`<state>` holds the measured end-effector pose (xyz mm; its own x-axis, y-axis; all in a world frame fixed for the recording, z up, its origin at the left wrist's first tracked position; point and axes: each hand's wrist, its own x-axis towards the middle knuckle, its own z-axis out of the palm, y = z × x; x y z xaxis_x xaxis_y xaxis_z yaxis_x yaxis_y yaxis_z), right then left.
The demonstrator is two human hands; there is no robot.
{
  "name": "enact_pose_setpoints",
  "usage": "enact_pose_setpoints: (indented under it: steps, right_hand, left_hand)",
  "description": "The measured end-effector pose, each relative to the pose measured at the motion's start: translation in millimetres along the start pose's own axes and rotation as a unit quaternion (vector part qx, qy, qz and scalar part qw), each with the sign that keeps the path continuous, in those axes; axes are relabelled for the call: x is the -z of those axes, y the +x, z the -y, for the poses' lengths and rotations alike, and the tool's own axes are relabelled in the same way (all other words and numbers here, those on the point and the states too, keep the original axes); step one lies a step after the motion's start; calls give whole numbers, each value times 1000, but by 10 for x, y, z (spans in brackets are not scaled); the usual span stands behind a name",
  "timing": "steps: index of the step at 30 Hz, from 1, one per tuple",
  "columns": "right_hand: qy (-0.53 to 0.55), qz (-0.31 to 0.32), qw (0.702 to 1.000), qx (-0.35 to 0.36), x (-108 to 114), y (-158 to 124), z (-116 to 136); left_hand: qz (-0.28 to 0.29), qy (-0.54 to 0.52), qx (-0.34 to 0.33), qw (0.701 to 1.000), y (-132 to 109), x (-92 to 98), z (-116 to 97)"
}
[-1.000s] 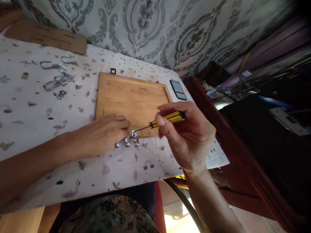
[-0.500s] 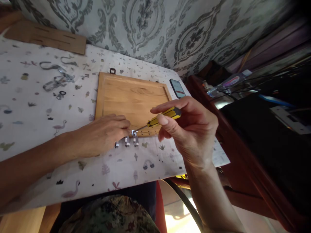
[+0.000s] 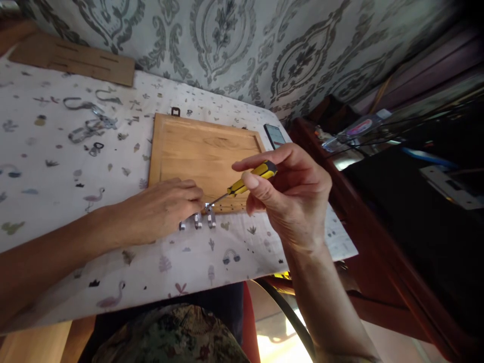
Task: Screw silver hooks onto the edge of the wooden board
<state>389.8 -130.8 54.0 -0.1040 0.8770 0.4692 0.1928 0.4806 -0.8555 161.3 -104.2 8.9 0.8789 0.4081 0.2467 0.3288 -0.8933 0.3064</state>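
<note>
The right hand [image 3: 298, 201] has shifted slightly up and to the left over the last second, and the handle of the screwdriver [image 3: 252, 180] has moved with it. The tip stays at the same spot, by the metal hook [image 3: 210, 219] at the near edge of the board [image 3: 206, 151]. With the tip in place and only the handle moved, the work seems to be held to this one hook, probably with the driver being turned there. Whether a screw sits under the tip is too small to tell.

The right grip is light: thumb and fingers pinch the yellow and black handle, the forefinger stretched out above it. The left hand [image 3: 170, 209] has not moved; it rests on the near left part of the board, fingers bent, their tips just left of the hook. I cannot tell whether they grasp a part or simply press down.

The board lies flat on the cloth [image 3: 151, 275], its raised frame facing up. Two more hooks show to the left of the driven one, the farther left partly hidden by the hand. Right of it, dark dots run along the near edge.

The right hand now covers more of the phone [image 3: 275, 135] beyond the board's right side. Loose metal clips [image 3: 91, 128] lie to the far left, nearer than the cardboard [image 3: 75, 59].
</note>
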Motion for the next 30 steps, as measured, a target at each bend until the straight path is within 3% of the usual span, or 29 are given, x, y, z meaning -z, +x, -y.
enact_pose_setpoints:
  steps: [7,15,20,30]
  right_hand:
    - [25,46,999,-7,55,14,49]
    - [-1,-22,1000,-5,-4,-5,2]
    - [7,-10,1000,-28,24,-8,31]
    - [-6,-3,1000,21,21,-26,-4]
  left_hand:
    - [4,15,-7,1000,-6,-31,18]
    - [2,7,-1,1000,-14,-26,19]
    - [8,-1,3,1000,-15,-19,20]
    - [0,-4,1,1000,-12,-6,9]
